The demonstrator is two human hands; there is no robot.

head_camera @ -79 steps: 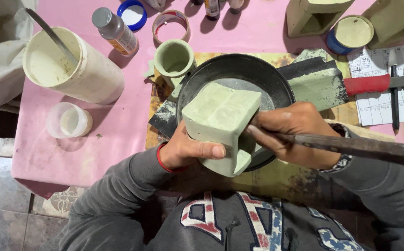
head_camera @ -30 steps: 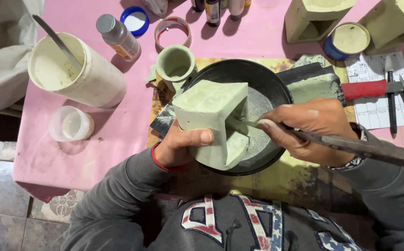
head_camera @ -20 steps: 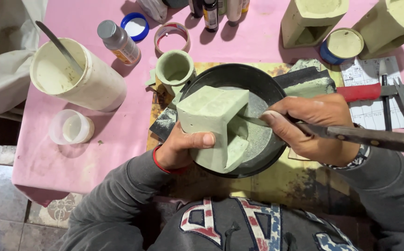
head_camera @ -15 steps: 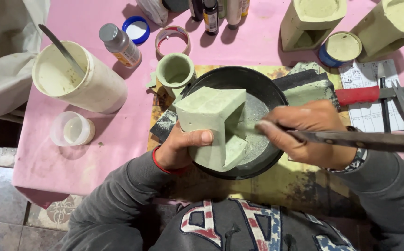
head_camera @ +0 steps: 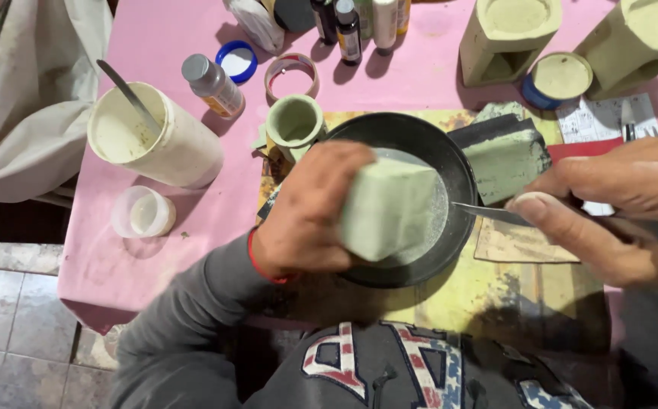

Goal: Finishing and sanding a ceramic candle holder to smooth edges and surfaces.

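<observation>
Over the black round pan (head_camera: 450, 163) near the counter (head_camera: 155, 45) front edge, left hand (head_camera: 310, 216) clasps a pale green block (head_camera: 386, 208) above the pan, right hand (head_camera: 609, 204) pinches a thin metal tool (head_camera: 488, 214) reaching past the pan's right rim, cream tub (head_camera: 177, 148) well apart at left, open pink surface between.

Green block (head_camera: 386, 208) turned, blade (head_camera: 489, 214) withdrawn

Small labelled bottles (head_camera: 352, 26) at table's far edge; orange-labelled grey-capped bottle (head_camera: 213, 85) beside blue lid (head_camera: 237, 60).

Grey sleeves (red wristband (head_camera: 254, 257))
</observation>
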